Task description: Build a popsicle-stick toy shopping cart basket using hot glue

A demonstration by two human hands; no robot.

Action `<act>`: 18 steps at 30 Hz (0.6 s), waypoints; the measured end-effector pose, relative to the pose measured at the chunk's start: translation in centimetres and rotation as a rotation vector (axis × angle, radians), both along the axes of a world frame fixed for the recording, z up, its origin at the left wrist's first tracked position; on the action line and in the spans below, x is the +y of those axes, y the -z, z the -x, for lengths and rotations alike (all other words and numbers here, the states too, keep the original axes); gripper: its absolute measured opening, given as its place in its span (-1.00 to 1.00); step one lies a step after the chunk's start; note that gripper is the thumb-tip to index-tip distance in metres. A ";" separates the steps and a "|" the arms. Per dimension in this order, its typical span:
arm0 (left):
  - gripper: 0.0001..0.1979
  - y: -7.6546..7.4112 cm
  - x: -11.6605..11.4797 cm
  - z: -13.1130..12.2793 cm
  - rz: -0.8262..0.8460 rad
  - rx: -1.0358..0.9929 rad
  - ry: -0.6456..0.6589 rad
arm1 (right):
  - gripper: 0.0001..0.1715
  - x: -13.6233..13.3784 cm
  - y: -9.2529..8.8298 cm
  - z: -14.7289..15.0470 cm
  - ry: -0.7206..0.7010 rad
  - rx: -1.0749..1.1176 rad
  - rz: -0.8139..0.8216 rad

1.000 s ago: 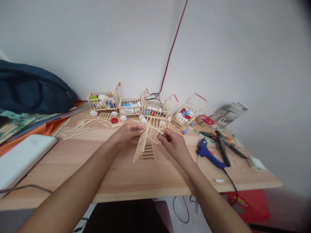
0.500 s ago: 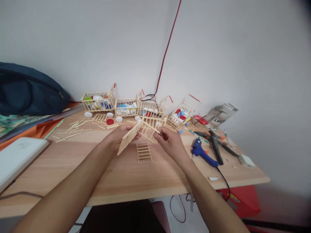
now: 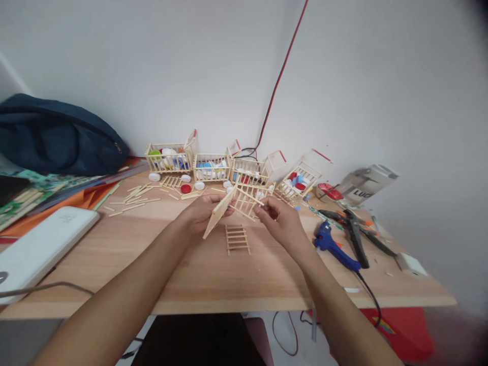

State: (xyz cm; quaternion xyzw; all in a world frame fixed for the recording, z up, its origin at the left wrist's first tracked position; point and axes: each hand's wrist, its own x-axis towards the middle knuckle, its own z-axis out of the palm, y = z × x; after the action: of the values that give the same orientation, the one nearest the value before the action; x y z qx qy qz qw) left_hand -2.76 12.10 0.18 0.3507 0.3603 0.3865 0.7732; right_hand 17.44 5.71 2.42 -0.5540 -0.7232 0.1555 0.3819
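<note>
- Looking light, stiff and fragile, the stick frame [image 3: 219, 216] should be taken by its outer rails, since the thin slats and small joints could snap under a squeeze
- It hangs between both hands, raised above the table [image 3: 229, 284], beyond the ladder-like panel [image 3: 237, 239] lying there
- Left hand [image 3: 206, 211] pinches the frame's left side, fingers closed behind it
- Right hand [image 3: 280, 216] has thumb and forefinger pressed together on a stick end at the frame's right
</note>
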 end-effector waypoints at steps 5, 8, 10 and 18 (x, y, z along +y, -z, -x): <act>-0.79 0.2 0.2 0.1 -0.011 -0.030 -0.003 | -0.73 0.0 -0.5 0.2 0.001 0.044 0.003; -0.79 0.4 0.2 0.1 -0.020 -0.043 -0.021 | -0.76 0.1 -0.7 0.1 0.011 0.072 0.014; -0.79 0.4 0.2 0.1 -0.013 -0.046 -0.034 | -0.77 0.1 -0.7 0.0 0.014 0.078 0.025; -0.79 0.0 -0.1 0.0 0.004 -0.049 -0.060 | -0.81 0.1 -0.4 -0.2 0.005 0.067 0.008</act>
State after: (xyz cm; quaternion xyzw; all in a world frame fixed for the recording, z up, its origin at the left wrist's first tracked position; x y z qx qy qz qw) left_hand -2.80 11.99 0.14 0.3285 0.3523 0.4175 0.7705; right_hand 17.65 5.78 2.77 -0.5518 -0.7079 0.1759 0.4042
